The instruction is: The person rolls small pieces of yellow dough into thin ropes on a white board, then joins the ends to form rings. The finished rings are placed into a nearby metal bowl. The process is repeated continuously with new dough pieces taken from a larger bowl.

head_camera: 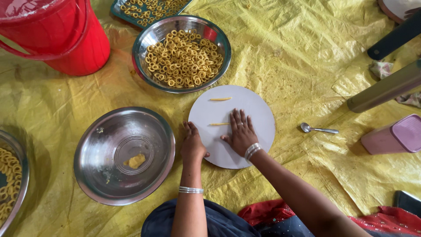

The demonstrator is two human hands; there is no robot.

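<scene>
Rolling a thin dough strip (219, 124) under flat, spread fingers, the right hand (240, 131) presses it on the round white board (258, 109); the left hand (192, 142), loosely curled on nothing, rests at the board's nine o'clock edge. A second strip (220, 99) lies toward twelve o'clock. Judging by the bowl of rings (182, 55) at eleven o'clock, the strip next needs careful curling into a ring.

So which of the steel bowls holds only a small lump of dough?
The steel bowl nearest the left hand, the near-empty steel bowl, with one yellow dough lump. The bowl of ring snacks beyond the white round board is heaped.
</scene>
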